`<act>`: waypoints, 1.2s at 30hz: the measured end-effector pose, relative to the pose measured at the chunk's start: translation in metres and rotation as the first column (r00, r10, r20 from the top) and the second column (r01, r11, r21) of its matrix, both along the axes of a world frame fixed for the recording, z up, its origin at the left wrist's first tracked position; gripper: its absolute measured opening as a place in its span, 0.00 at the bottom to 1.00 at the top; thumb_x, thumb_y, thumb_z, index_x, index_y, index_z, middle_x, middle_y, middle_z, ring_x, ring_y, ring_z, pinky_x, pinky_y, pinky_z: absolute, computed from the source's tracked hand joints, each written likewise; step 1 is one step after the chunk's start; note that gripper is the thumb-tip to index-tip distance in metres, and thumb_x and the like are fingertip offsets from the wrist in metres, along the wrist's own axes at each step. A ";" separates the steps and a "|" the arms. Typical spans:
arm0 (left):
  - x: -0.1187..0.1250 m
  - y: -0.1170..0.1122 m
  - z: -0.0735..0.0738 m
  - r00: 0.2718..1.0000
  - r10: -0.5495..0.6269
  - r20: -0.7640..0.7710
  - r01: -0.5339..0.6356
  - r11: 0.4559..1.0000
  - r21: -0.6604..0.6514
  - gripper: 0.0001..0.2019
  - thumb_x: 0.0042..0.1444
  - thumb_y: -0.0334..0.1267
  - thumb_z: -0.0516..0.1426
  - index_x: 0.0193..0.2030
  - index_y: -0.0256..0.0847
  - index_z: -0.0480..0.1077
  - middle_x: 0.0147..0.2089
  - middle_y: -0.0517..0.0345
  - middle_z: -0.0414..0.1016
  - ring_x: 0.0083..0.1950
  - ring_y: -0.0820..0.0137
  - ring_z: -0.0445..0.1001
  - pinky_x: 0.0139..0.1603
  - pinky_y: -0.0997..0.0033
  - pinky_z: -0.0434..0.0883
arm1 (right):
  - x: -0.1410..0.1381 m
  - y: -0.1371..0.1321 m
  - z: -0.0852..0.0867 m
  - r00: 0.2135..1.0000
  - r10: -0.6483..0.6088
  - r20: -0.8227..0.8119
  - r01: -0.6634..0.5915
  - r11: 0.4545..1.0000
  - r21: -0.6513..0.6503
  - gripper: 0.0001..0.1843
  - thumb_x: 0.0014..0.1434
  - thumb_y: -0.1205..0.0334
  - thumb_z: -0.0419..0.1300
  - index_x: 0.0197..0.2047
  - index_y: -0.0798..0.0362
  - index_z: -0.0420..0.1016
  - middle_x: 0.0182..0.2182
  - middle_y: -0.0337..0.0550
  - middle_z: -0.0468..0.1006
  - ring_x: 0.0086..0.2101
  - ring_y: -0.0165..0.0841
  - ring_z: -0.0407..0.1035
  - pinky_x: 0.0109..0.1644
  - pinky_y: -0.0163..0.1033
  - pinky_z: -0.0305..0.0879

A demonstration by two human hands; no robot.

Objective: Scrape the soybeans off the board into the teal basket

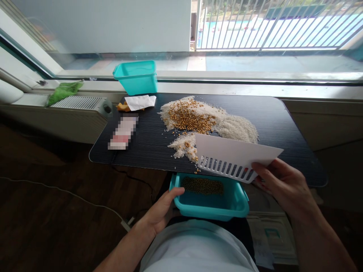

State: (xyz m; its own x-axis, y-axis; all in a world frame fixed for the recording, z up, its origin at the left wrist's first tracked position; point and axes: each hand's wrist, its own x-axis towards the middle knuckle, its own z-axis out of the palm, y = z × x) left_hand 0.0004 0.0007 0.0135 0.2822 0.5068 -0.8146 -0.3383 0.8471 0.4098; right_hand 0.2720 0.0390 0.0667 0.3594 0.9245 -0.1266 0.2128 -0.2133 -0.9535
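Observation:
My right hand (280, 185) grips the right end of a white slotted scraper (232, 156) standing on edge at the front of the black table (286, 124). A small heap of rice and yellow beans (185, 146) lies just left of the scraper. Behind it spreads a large pile of white rice topped with yellow beans (198, 117). My left hand (163, 209) holds the left rim of a teal bin (211, 204) below the table's front edge. Dark green beans (202, 186) cover the bin's bottom.
A second teal bin (136, 76) stands on the window sill at the back left. White paper and a yellow wrapper (137, 102) lie on the table's far left corner, with a blurred pink packet (123, 132) in front. A green cloth (64, 90) rests on the radiator; a cable (70, 194) crosses the floor.

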 end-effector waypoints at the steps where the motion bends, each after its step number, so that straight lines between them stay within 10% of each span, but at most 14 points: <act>1: 0.000 0.000 0.000 1.000 0.000 -0.001 0.000 1.000 0.001 0.24 0.54 0.43 0.59 0.56 0.35 0.68 0.51 0.46 0.78 0.50 0.58 0.76 0.46 0.62 0.74 | -0.001 0.000 -0.002 1.000 0.004 -0.004 -0.004 1.000 0.006 0.16 0.46 0.50 0.70 0.37 0.47 0.82 0.26 0.37 0.81 0.24 0.32 0.71 0.25 0.35 0.69; 36: -0.002 -0.002 -0.004 1.000 0.017 -0.004 -0.017 1.000 0.013 0.24 0.48 0.45 0.63 0.51 0.37 0.71 0.51 0.45 0.78 0.53 0.55 0.74 0.47 0.61 0.73 | -0.001 -0.008 0.002 0.999 0.032 -0.032 -0.033 0.999 -0.031 0.14 0.45 0.51 0.71 0.36 0.45 0.83 0.27 0.37 0.82 0.27 0.35 0.74 0.31 0.37 0.74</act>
State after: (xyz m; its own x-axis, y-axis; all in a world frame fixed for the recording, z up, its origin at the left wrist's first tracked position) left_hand -0.0020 -0.0013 0.0097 0.2700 0.5223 -0.8089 -0.3512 0.8357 0.4223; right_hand 0.2712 0.0314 0.0684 0.3246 0.9310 -0.1669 0.1897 -0.2369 -0.9528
